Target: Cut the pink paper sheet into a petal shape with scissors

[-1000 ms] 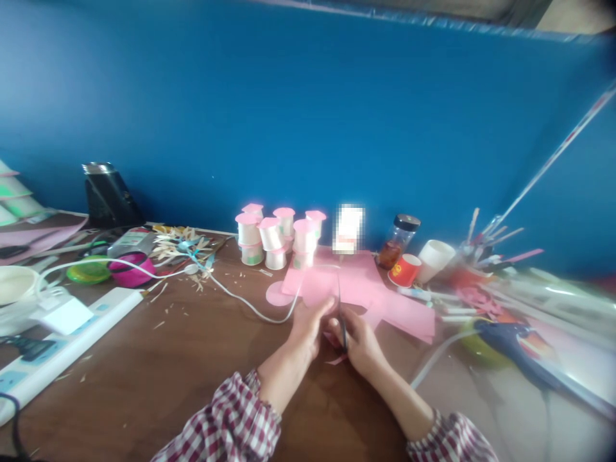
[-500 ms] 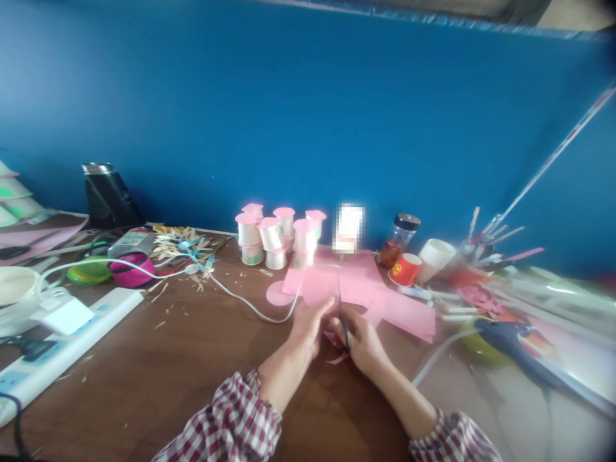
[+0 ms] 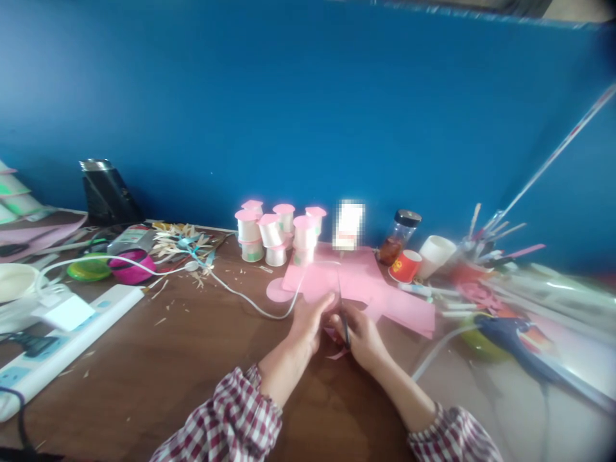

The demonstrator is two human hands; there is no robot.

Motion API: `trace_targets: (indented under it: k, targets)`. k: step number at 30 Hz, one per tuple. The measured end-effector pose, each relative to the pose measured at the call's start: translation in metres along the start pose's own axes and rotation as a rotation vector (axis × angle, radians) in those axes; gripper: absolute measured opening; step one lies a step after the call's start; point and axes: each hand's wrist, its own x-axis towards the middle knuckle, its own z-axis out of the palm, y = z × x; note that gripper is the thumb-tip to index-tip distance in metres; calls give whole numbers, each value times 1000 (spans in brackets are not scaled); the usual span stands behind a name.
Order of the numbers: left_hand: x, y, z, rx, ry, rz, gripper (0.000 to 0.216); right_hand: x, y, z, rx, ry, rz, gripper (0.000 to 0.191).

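Note:
My left hand (image 3: 308, 319) and my right hand (image 3: 362, 335) meet at the middle of the brown table (image 3: 168, 366), both with fingers curled. The right one grips dark scissors (image 3: 342, 321), blades pointing away from me. My left hand pinches a small pink paper piece (image 3: 332, 334) beside the blades. A thin pink scrap (image 3: 338, 354) lies under the hands. Larger pink paper sheets (image 3: 366, 289) lie just beyond them.
Pink-lidded white cups (image 3: 276, 234) stand behind the sheets, with a jar (image 3: 398, 239), a red cup (image 3: 405, 266) and a white cup (image 3: 436, 255) to the right. A blue glue gun (image 3: 510, 337) lies at right. A white power strip (image 3: 67, 333), cable (image 3: 240, 298) and bowls sit left.
The view has shifted slightly; my hands stay together at the same spot with the scissors, barely moved.

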Motion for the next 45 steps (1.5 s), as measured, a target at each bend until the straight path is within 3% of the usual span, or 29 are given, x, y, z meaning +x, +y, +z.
trace_targets:
  k: [16, 38, 45]
  targets:
    - [1, -1, -1, -6, -14, 57, 32, 0, -7, -4, 4, -19, -12, 25]
    - [0, 6, 0, -11, -18, -47, 29, 0, -9, -9, -9, -44, 21, 19]
    - [0, 7, 2, -26, 36, -4, 27, -1, -9, -8, 17, -52, 14, 20]
